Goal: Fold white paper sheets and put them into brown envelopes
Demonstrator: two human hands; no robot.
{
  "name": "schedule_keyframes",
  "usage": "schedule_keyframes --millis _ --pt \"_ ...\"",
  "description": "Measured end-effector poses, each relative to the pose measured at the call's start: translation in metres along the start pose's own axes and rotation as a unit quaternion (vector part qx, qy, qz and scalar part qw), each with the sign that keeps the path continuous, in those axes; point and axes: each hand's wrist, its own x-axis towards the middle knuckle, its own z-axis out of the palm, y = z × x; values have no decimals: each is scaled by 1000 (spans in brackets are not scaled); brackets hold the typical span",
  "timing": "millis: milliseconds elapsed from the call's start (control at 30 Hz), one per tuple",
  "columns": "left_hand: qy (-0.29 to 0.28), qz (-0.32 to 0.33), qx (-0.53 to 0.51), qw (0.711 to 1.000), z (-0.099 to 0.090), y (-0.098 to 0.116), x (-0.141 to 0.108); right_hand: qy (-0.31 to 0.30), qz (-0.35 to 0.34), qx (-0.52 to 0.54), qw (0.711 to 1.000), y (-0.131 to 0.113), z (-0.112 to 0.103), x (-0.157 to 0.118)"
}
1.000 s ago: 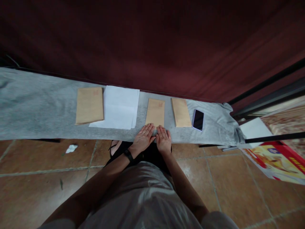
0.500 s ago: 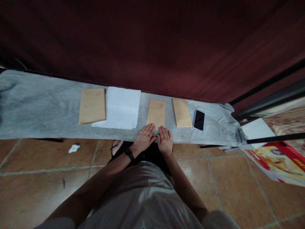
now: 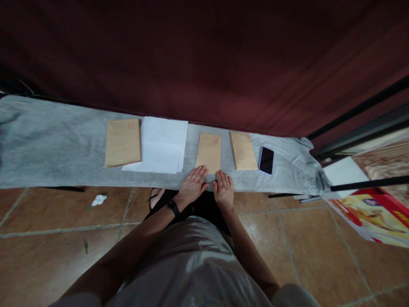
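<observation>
A brown paper envelope [image 3: 209, 151] with a reddish printed mark lies on the grey cloth in front of me. My left hand [image 3: 192, 183] rests flat, its fingertips on the envelope's near left corner. My right hand [image 3: 223, 188] lies flat on the cloth at the near right corner, fingers stretched out; whether its fingertips touch the envelope I cannot tell. To the right sits a second stack of brown envelopes [image 3: 243, 151]. Further left, white paper sheets [image 3: 164, 145] lie partly under a pile of larger brown envelopes [image 3: 123, 143].
A phone [image 3: 266, 160] lies at the right on the narrow cloth-covered surface [image 3: 64, 145]. Behind it hangs a dark red curtain [image 3: 198, 64]. Black metal bars [image 3: 367, 184] and a red and yellow box [image 3: 373, 215] are at the far right. Crumpled white paper [image 3: 99, 199] lies on the tiled floor.
My right hand has slid slightly right and toward me, off the envelope's near edge. My left hand stays at the near left corner.
</observation>
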Motion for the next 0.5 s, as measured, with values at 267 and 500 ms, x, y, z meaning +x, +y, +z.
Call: schedule_keyframes --millis 267,500 --pt "0 -1 -14 1000 -4 1 1 15 20 23 999 0 -3 5" --pt "-7 0 -10 1000 -1 0 1 -58 -46 34 997 -19 0 18"
